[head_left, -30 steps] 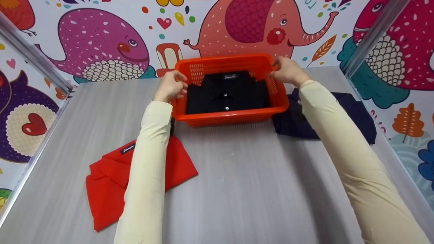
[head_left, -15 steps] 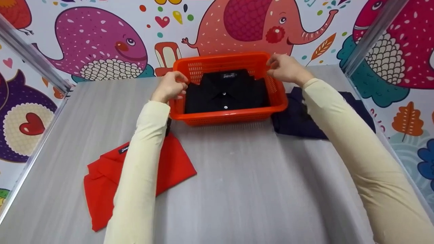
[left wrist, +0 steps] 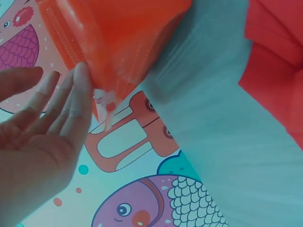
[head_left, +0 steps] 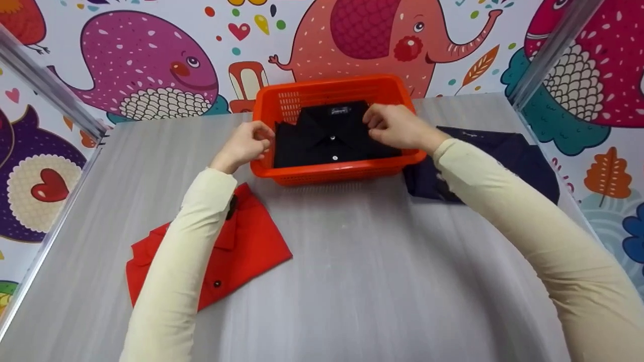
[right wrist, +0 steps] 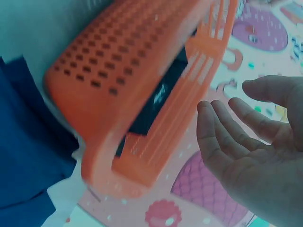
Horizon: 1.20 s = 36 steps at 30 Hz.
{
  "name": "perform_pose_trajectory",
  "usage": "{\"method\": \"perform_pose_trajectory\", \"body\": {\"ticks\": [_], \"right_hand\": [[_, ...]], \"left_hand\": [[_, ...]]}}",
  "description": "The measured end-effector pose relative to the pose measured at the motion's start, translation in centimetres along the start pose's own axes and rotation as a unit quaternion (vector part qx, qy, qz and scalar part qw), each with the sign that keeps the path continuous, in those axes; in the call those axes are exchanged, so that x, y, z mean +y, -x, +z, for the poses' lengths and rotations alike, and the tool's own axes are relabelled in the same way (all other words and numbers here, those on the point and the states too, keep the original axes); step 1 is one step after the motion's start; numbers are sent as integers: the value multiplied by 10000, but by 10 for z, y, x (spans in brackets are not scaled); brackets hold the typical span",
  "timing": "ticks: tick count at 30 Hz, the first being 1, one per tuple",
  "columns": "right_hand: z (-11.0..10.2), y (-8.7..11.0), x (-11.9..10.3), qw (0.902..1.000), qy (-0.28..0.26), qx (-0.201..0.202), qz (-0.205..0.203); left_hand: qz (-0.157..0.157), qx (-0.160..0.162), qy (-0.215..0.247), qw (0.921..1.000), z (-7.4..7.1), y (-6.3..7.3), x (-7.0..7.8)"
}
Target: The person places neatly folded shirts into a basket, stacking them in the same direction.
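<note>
An orange plastic basket (head_left: 347,168) with slotted walls stands against the back wall. Inside it lies a folded black shirt (head_left: 322,143), collar toward the back, with a label and white buttons. My left hand (head_left: 244,146) is at the basket's left rim, fingers loosely bent and holding nothing; the left wrist view shows the fingertips right by the basket's end. Over the right part of the basket is my right hand (head_left: 397,125), its fingers relaxed and nothing in them. In the right wrist view this hand (right wrist: 258,142) is apart from the basket wall.
A folded red shirt (head_left: 251,251) lies on the grey table (head_left: 342,281) at the left, partly behind the left sleeve. A folded navy garment (head_left: 523,161) lies right of the basket, partly under the right forearm. Cartoon-printed walls (head_left: 312,45) bound the table.
My right hand has come off the basket's right rim and moved left over the basket. The left hand has shifted slightly down and left. Basket and black shirt stay in place.
</note>
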State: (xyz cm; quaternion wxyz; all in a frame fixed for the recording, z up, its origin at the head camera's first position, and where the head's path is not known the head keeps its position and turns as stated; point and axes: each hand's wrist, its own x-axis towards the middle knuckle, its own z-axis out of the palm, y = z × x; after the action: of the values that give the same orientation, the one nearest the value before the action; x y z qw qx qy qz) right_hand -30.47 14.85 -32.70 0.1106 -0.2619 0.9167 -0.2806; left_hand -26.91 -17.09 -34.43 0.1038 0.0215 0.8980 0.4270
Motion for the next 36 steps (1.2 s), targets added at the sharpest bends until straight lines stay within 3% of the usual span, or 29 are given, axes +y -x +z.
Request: {"method": "perform_pose_trajectory", "body": {"ticks": [7,11,18,24,29,36], "right_hand": [[19,10,-15,9992,-63,-66,-396],[31,15,-19,9958,-107,52,-911],[50,26,-26,9844,-199,335,-1714],[63,34,-27,9837,-247,113,-1776],[75,38,-25,9831,-300,-255,-1789],[90,41,-18,9854,-228,-453,-1625]], "left_hand": [[177,-67,302,9994,-3,14,-9],[316,-64,577,9978,-3,24,-18],[455,279,800,9954,-4,42,-38],[539,389,719,9952,-7,54,-54],[359,143,657,9971,-8,66,-68],[130,-194,514,9984,-9,83,-82]]}}
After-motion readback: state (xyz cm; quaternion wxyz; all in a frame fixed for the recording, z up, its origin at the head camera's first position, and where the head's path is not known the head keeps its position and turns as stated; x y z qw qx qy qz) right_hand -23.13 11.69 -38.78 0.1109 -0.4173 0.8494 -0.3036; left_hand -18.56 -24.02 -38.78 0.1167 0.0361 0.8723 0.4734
